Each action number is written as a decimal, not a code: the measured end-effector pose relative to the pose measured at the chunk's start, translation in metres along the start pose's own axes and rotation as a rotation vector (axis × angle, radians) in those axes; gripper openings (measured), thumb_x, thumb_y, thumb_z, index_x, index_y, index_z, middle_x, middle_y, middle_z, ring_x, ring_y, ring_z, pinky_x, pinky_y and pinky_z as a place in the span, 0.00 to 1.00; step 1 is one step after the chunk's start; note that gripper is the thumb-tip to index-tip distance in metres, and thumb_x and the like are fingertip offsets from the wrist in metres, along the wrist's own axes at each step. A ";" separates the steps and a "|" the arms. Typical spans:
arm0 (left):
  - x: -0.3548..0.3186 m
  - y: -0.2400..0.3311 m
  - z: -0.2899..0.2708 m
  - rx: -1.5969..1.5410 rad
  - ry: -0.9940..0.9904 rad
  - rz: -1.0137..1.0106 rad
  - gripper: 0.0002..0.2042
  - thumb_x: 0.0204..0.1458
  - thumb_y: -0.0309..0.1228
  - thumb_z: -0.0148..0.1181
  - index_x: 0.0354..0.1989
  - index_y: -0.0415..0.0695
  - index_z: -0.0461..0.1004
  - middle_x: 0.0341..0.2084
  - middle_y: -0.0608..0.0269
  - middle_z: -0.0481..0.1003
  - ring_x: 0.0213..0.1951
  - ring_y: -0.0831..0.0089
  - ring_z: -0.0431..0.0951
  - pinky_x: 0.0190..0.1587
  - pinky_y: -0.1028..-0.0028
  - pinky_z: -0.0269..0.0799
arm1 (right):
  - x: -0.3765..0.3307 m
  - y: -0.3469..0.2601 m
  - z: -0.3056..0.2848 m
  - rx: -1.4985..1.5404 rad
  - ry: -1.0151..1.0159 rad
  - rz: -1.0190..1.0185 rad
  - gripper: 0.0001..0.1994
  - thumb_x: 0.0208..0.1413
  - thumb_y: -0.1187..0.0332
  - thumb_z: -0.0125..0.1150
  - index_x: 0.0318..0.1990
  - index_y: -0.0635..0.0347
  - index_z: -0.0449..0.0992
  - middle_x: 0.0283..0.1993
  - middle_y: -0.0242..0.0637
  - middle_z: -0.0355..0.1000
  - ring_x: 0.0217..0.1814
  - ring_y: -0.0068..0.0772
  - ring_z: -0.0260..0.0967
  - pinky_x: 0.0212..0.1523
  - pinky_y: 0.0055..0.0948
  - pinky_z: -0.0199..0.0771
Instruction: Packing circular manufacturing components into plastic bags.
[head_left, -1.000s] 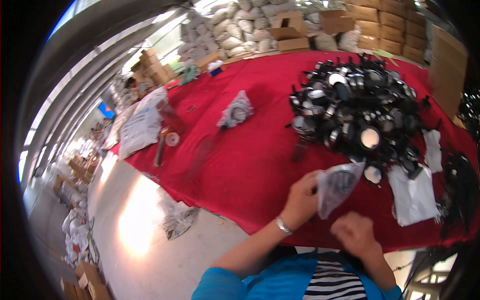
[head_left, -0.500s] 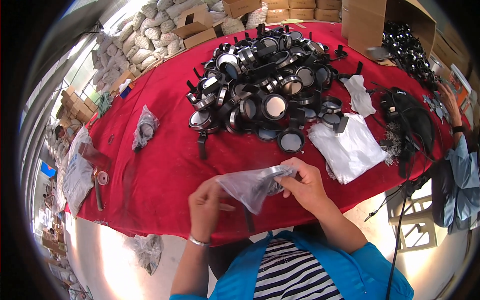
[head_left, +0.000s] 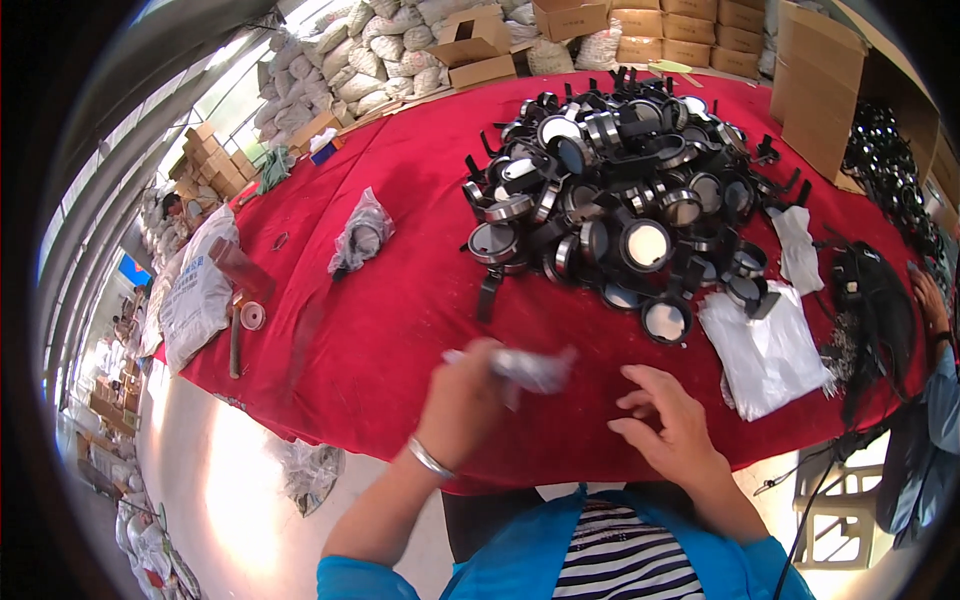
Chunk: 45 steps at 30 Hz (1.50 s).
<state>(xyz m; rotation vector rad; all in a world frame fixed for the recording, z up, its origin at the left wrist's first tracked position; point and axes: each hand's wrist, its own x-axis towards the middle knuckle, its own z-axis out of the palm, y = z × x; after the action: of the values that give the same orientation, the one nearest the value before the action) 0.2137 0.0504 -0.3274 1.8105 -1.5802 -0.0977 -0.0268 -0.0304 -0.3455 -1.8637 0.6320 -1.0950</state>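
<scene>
My left hand (head_left: 462, 400) is closed round a clear plastic bag (head_left: 535, 370) with a silver-rimmed piece inside, blurred by motion, above the near part of the table. To the right, my right hand (head_left: 670, 418) is empty, its fingers bent but apart, over the red cloth. Beyond my hands lies a big pile of round black-and-silver pieces (head_left: 645, 245) with black arms. A stack of flat clear plastic bags (head_left: 760, 350) rests right of my right hand. Farther left, another bagged piece (head_left: 363, 235) lies on the cloth.
A red cloth (head_left: 420, 300) covers the table. At the left edge are a white sack (head_left: 195, 295), a tape roll (head_left: 252, 316) and a hammer-like tool (head_left: 236, 335). A black bag (head_left: 875, 300), a large carton (head_left: 825, 95) and another person's hand (head_left: 930, 300) are at right.
The bagged piece has passed from my right hand into my left, which has it at the left now. My right hand has let go. The view has turned left.
</scene>
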 end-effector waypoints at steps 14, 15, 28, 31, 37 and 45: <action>0.151 -0.301 -0.114 0.688 0.272 -0.428 0.11 0.44 0.22 0.50 0.37 0.35 0.73 0.31 0.38 0.75 0.37 0.43 0.75 0.41 0.53 0.69 | -0.001 0.036 -0.014 -0.147 -0.166 0.141 0.05 0.49 0.78 0.59 0.35 0.67 0.75 0.29 0.42 0.73 0.30 0.33 0.74 0.32 0.27 0.72; 0.152 -0.317 -0.112 0.681 0.272 -0.429 0.11 0.44 0.22 0.50 0.37 0.35 0.73 0.31 0.38 0.75 0.37 0.43 0.75 0.41 0.53 0.69 | 0.000 0.035 -0.014 -0.119 -0.166 0.190 0.05 0.49 0.78 0.59 0.35 0.67 0.75 0.29 0.42 0.73 0.29 0.32 0.73 0.31 0.26 0.72; 0.148 -0.221 -0.074 0.524 0.206 -0.265 0.20 0.48 0.30 0.59 0.48 0.33 0.69 0.42 0.40 0.74 0.48 0.49 0.73 0.51 0.61 0.67 | 0.004 0.037 -0.013 -0.153 -0.235 0.177 0.06 0.51 0.75 0.60 0.37 0.64 0.75 0.31 0.41 0.72 0.31 0.35 0.72 0.30 0.28 0.71; 0.127 -0.137 -0.017 0.184 0.213 0.014 0.29 0.45 0.42 0.65 0.52 0.34 0.67 0.48 0.45 0.71 0.47 0.51 0.74 0.49 0.63 0.69 | 0.000 0.040 -0.013 -0.178 -0.208 0.133 0.06 0.51 0.73 0.60 0.36 0.62 0.74 0.31 0.42 0.71 0.32 0.38 0.72 0.31 0.30 0.70; 0.121 -0.061 0.015 0.317 0.090 0.180 0.15 0.48 0.31 0.60 0.44 0.39 0.70 0.48 0.47 0.69 0.43 0.49 0.74 0.42 0.59 0.73 | -0.003 0.045 -0.013 -0.205 -0.191 0.014 0.06 0.53 0.71 0.58 0.38 0.60 0.73 0.32 0.42 0.69 0.34 0.44 0.70 0.33 0.34 0.70; 0.154 -0.116 0.009 0.239 -0.042 -0.141 0.28 0.46 0.36 0.64 0.54 0.35 0.66 0.39 0.50 0.75 0.42 0.53 0.76 0.45 0.67 0.72 | -0.004 0.055 -0.006 -0.257 -0.156 -0.039 0.06 0.55 0.69 0.55 0.38 0.58 0.72 0.33 0.40 0.69 0.35 0.44 0.69 0.35 0.37 0.71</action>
<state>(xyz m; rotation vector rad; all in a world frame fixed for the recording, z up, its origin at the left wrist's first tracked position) 0.3438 -0.0923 -0.3382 2.1173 -1.5453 -0.0125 -0.0343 -0.0578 -0.3932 -2.1663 0.6734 -0.9146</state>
